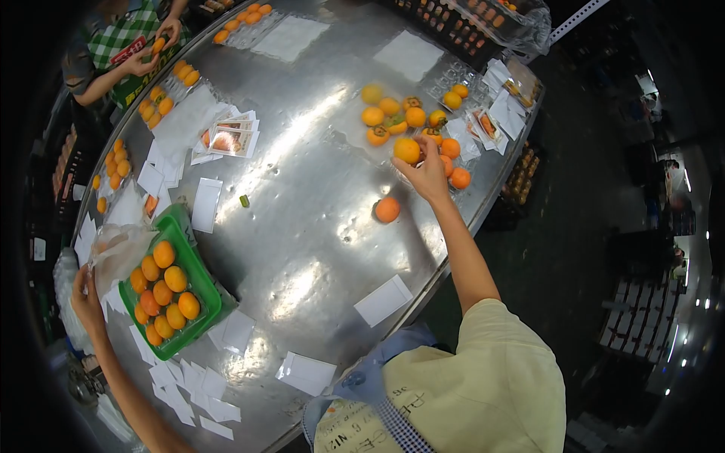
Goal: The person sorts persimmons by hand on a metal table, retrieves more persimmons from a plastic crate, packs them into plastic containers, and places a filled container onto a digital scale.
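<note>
My right hand (pixel 427 175) reaches over the metal table and grips a yellow-orange persimmon (pixel 406 150) between thumb and fingers. Just beyond it lies a group of loose persimmons (pixel 373 116), some showing their leafy tops. Nearer to me, a single persimmon (pixel 387 210) rests apart on the metal. My left hand (pixel 87 300) is at the left table edge, its fingers closed at the edge of crumpled clear plastic film (pixel 121 248). Beside that hand stands a green plastic tray (pixel 214 296) holding rows of persimmons (pixel 175 279) in a clear insert.
White cards (pixel 384 300) lie scattered on the metal table (pixel 302 219). Printed labels (pixel 231 140) sit in a pile. Filled clear packs (pixel 157 108) line the far left edge, where another person (pixel 124 57) handles a fruit. Dark crates (pixel 445 34) stand at the back.
</note>
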The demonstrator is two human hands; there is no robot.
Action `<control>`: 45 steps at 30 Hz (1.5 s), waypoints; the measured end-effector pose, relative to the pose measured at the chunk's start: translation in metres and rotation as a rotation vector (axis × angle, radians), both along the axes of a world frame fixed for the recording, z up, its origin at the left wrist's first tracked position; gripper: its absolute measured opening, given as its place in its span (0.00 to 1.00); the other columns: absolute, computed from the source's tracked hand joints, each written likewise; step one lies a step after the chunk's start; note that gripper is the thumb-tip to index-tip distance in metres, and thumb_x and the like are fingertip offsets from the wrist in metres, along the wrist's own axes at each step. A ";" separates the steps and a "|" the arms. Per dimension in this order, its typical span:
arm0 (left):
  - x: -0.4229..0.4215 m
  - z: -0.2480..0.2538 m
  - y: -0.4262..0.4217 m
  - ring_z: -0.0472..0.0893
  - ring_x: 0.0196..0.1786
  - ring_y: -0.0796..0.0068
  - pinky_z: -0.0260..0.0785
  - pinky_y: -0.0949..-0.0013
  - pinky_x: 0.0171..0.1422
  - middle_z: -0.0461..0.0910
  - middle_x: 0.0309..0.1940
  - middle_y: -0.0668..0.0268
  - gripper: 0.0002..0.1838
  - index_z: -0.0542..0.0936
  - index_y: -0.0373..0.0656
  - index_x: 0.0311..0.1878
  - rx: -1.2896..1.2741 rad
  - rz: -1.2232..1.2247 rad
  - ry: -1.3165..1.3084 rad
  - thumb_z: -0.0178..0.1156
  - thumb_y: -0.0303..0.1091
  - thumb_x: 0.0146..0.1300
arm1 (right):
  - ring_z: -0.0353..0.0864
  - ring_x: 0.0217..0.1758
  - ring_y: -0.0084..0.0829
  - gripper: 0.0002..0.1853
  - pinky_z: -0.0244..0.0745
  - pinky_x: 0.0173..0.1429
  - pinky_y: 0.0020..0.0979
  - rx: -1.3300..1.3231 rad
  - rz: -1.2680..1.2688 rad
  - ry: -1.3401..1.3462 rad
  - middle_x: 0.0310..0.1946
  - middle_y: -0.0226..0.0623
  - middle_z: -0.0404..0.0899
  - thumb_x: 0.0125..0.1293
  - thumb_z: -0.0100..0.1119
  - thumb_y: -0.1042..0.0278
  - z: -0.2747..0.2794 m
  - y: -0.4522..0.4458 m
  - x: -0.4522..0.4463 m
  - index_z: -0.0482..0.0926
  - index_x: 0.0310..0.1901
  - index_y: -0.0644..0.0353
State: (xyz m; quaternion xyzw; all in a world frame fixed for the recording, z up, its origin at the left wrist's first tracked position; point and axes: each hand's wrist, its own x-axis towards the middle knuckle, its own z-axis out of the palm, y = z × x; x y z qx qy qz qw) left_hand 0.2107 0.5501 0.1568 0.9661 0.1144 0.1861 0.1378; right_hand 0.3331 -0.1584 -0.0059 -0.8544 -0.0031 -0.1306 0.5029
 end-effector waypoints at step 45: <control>-0.005 0.008 -0.024 0.78 0.42 0.75 0.69 0.72 0.49 0.81 0.39 0.59 0.11 0.78 0.33 0.48 -0.025 -0.004 -0.017 0.56 0.28 0.66 | 0.80 0.42 0.42 0.17 0.74 0.44 0.40 -1.055 0.243 0.330 0.35 0.42 0.81 0.46 0.63 0.54 0.009 0.039 0.154 0.81 0.34 0.57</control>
